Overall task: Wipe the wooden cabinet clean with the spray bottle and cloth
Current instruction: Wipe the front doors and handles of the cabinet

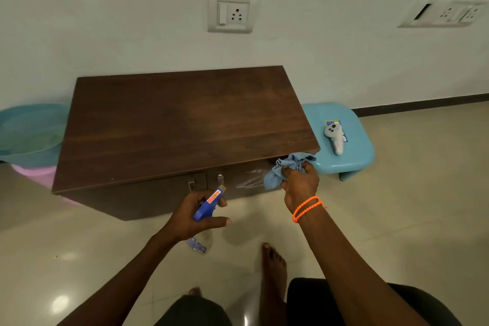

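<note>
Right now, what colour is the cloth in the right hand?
Light blue; the cloth shows best in the head view.

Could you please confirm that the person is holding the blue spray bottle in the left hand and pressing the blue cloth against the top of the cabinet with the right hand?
Not quite. The head view shows the right hand pressing the blue cloth against the cabinet's front door, just below the top's front edge, not on the top. The rest holds: the left hand holds the blue spray bottle.

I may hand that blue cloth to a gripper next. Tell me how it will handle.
The cloth looks floppy: it bunches and droops from the right hand. Probably light, since a few fingers hold it. Likely to drag, not slide, on the cabinet.
</note>
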